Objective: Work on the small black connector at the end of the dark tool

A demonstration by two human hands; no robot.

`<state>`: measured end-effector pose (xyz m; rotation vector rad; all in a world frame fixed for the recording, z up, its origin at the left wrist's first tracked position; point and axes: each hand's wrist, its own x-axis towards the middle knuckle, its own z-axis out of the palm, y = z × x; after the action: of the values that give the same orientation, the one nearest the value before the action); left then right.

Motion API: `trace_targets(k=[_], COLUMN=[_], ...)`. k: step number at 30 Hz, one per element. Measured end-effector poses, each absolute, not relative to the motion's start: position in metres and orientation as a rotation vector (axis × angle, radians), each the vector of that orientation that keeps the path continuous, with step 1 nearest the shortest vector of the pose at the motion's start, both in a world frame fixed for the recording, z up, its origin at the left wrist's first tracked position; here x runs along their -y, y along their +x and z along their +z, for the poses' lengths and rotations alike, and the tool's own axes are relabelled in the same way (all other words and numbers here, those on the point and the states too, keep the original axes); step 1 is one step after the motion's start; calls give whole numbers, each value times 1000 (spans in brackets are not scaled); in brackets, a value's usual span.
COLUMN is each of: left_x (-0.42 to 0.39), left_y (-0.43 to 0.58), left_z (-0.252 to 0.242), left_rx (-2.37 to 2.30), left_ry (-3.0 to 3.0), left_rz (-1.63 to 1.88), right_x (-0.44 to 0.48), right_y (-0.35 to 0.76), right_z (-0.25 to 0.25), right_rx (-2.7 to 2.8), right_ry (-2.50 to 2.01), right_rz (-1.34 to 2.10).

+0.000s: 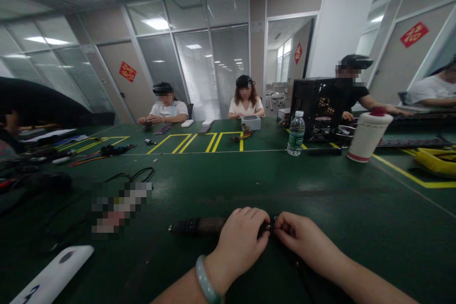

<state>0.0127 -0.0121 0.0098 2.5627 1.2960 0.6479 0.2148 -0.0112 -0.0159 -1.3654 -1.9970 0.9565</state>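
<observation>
An electric screwdriver (pixel 210 226), dark and cylindrical with a brownish body, lies on its side low over the green table, its tip pointing left. My left hand (pixel 242 235) is wrapped round its rear part from above, with a pale green bangle (pixel 206 279) on the wrist. At the tool's right end my right hand (pixel 297 232) is closed in a pinch, thumb against fingertips, close beside my left fingers. A small dark end piece shows between the two hands. What exactly sits in the right pinch is mostly hidden by the fingers.
On the green table (pixel 199 180) stand a water bottle (pixel 296 134), a white cup (pixel 369 134) and a black computer case (pixel 315 109). Left lie a white device (pixel 53 273), cables (pixel 142 175) and a pixelated item (pixel 121 209). A yellow tray (pixel 436 164) sits right. Several people work around the table.
</observation>
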Motion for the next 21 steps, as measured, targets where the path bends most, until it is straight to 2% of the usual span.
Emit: trace_targets(k=[21], left_x=[13], left_y=[13], left_z=[11], left_rx=[-1329], left_ry=[2555], left_rz=[625], right_x=[12], right_y=[215], right_z=[-13], right_rx=[2008], right_ry=[-1362], right_rz=[972])
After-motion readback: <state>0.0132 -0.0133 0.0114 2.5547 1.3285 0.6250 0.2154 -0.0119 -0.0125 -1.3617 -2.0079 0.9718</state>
